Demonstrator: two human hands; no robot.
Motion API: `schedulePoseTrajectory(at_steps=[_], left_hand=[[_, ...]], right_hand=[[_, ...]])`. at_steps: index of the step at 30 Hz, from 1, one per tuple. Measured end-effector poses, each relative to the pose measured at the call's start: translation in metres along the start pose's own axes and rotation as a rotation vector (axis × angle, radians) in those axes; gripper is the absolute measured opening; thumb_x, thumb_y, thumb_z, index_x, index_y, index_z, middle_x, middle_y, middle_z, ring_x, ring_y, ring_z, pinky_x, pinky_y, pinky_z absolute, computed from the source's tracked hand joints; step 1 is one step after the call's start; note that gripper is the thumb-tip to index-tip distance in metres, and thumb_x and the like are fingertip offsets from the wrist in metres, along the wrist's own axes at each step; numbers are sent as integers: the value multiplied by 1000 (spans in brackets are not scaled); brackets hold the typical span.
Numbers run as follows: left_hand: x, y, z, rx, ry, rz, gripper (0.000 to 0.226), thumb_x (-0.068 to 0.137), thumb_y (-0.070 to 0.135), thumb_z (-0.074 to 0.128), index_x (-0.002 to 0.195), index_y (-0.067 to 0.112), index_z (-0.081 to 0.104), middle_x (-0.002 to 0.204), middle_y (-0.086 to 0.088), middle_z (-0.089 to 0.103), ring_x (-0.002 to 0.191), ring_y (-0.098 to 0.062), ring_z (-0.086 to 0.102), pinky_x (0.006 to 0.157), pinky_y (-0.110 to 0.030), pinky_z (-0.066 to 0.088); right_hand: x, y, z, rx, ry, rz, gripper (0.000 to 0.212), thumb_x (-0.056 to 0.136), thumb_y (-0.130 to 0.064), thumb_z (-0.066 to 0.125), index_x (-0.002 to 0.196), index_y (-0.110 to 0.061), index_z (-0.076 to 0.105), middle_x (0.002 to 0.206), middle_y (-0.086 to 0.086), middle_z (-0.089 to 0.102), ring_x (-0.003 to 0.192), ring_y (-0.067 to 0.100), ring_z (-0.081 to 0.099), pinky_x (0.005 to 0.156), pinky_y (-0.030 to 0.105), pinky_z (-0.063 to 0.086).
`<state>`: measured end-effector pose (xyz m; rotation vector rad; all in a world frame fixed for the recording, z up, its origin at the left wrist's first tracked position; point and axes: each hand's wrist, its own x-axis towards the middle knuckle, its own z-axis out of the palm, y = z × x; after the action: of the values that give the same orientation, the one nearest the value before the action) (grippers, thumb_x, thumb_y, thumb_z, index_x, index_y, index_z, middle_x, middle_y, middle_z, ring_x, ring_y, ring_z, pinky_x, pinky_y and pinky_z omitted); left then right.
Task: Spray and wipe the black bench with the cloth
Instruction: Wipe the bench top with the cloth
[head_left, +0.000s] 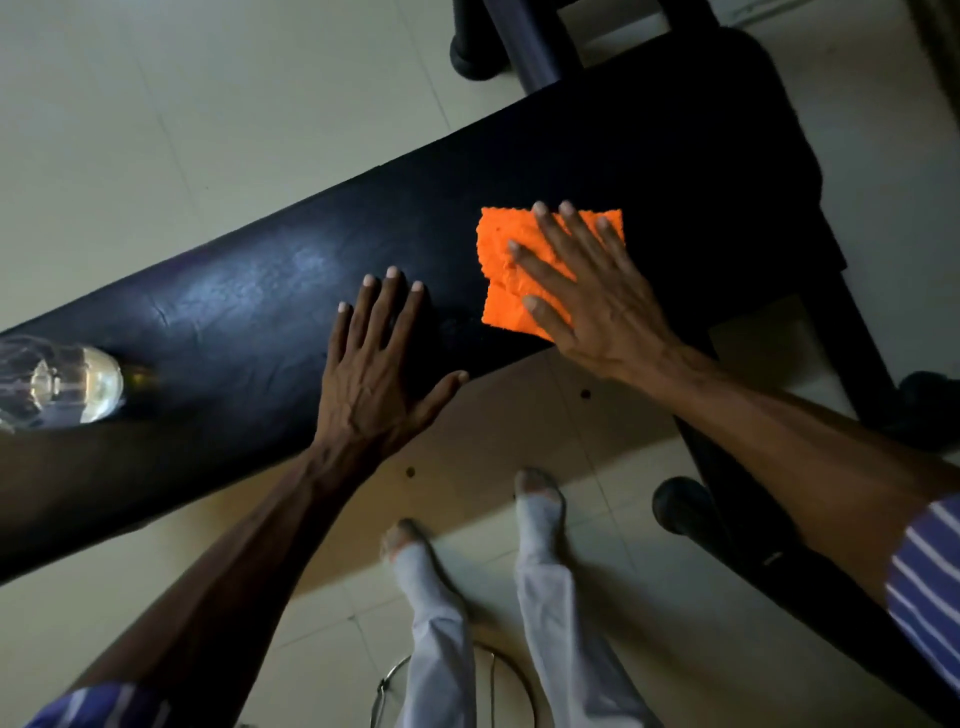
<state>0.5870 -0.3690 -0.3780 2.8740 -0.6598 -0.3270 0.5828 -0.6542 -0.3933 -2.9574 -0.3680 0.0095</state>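
The black padded bench (249, 301) runs diagonally from lower left to upper right. An orange cloth (506, 244) lies flat on its right half. My right hand (582, 291) presses on the cloth with straight, spread fingers. My left hand (379, 364) rests flat on the bare bench surface left of the cloth, fingers straight, thumb at the bench's near edge. A clear spray bottle (67, 387) stands on the bench at the far left, seen from above.
The bench's black metal frame and feet (685, 506) extend at right and behind. Pale tiled floor (156, 130) surrounds it. My legs in light trousers (441, 613) stand close to the bench's near side, above a metal ring (395, 675) at the bottom.
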Motion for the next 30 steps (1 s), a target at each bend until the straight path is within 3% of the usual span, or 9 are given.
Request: schedulePoseTrajectory(at_steps=[8,13,20,25,27,30], left_hand=[[-4,-5,1,-12,6,-21,99,92,78,42,166,20,10,175,-7,2,162,-26,-3,131,-51,7],[-6,-5,-1,-5,-1,-29,99,93,78,40,166,20,8,175,-7,0,162,-27,-5,131,-51,5],[-7,-5,-5,-18,-24,-53,100,91,79,39,166,20,6,175,-6,-2,162,-26,-7,131,-52,6],[-17,-15,-7,-20,-27,-80,103,90,80,38,166,19,6,175,-6,-1,162,-26,-6,131,-54,8],[-21,-20,-7,-11,-19,-94,103,89,81,38,166,19,7,175,-6,-1,162,-26,-5,130,-54,9],[-28,-25,-6,-9,-5,-108,103,90,81,39,166,19,8,175,-6,1,162,-26,-4,131,-54,8]], right_hand=[[43,-14,-5,41,4,283,75,105,-72,28,169,-34,17,179,9,8,166,32,5,134,56,2],[37,-15,-5,-6,-32,226,81,102,-77,26,170,-33,14,179,12,5,166,34,3,133,60,2],[6,-34,4,-24,-38,94,65,111,-52,32,170,-31,15,179,13,5,166,36,2,133,59,7],[-8,-18,5,-69,-107,-103,70,109,-64,27,170,-32,10,180,10,2,166,33,0,134,59,8],[3,-16,4,-63,-99,-69,73,107,-67,28,170,-33,12,180,9,4,167,32,2,134,57,8],[11,-44,11,-38,-5,136,68,109,-62,30,169,-33,16,179,10,8,166,34,5,134,56,6]])
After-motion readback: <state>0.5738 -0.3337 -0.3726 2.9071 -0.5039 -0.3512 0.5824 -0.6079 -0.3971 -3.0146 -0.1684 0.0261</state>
